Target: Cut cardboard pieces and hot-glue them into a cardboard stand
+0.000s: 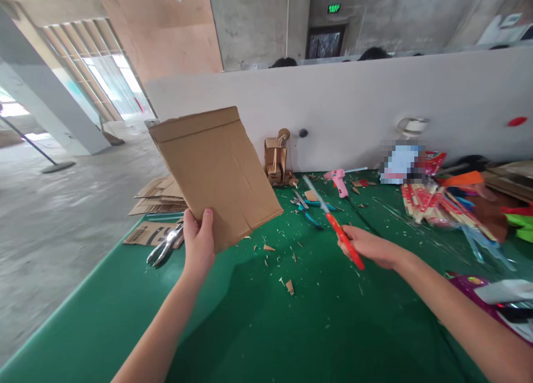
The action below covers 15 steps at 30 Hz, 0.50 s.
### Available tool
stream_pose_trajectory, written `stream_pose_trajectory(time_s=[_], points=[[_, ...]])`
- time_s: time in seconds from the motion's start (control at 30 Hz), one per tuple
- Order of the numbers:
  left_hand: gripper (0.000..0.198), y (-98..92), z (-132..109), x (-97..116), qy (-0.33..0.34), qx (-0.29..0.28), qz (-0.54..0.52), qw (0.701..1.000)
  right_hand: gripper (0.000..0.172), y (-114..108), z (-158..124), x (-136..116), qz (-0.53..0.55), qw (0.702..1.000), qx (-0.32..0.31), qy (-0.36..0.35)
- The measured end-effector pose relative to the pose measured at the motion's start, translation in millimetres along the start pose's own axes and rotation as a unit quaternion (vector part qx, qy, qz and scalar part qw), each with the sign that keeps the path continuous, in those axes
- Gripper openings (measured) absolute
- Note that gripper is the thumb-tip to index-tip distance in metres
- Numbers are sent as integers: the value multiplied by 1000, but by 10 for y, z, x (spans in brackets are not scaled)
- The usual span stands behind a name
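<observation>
My left hand (200, 238) grips the lower edge of a flat brown cardboard piece (216, 177), thumb on the near face. The cardboard is held up, tilted, above the green table. In my right hand (368, 247) is a red utility knife (343, 241), its long thin blade pointing up and left, apart from the cardboard. Below my left hand lie silver pliers (164, 247) on a printed cardboard strip (144, 234). Beyond the knife, blue-handled pliers (308, 213) rest on the table.
A pink glue gun (338, 181) lies near the white partition (333, 111). Stacked cardboard (160, 191) is at left, a small cardboard model (275, 161) at the back. Red-wrapped sticks (425, 202) and a purple item (470, 288) are at right. Cardboard scraps (290, 286) dot the green table (258, 338).
</observation>
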<state>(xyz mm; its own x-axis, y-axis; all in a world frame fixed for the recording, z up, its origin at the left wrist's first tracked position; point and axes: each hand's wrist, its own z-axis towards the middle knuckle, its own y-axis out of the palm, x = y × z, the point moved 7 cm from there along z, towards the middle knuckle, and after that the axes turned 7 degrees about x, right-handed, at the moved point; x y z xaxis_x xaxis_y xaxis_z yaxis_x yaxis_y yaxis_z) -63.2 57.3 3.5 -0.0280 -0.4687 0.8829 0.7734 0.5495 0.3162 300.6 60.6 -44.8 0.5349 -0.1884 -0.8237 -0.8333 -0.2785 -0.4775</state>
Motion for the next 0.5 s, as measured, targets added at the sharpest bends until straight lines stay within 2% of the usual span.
stream_pose_trajectory(time_s=[0.03, 0.1, 0.17, 0.27, 0.33, 0.4, 0.5], points=[[20, 10, -21, -6, 5, 0, 5, 1000, 20, 2, -62, -15, 115, 993, -19, -3], [19, 49, -77, -23, 8, -10, 26, 1000, 30, 88, -213, -80, 282, 957, -64, -19], [18, 94, -145, -26, 13, -23, 56, 998, 43, 295, -375, -111, 355, 928, -114, -14], [18, 165, -256, -22, 25, -52, 107, 993, 64, 722, -606, -112, 388, 898, -205, 24], [19, 208, -329, -24, 32, -74, 140, 987, 64, 943, -722, -104, 366, 896, -247, 43], [17, 238, -391, -33, 36, -92, 151, 984, 62, 1066, -794, -87, 325, 905, -269, 61], [16, 253, -439, -83, 19, -105, 130, 986, 62, 1082, -830, -79, 285, 918, -267, 68]])
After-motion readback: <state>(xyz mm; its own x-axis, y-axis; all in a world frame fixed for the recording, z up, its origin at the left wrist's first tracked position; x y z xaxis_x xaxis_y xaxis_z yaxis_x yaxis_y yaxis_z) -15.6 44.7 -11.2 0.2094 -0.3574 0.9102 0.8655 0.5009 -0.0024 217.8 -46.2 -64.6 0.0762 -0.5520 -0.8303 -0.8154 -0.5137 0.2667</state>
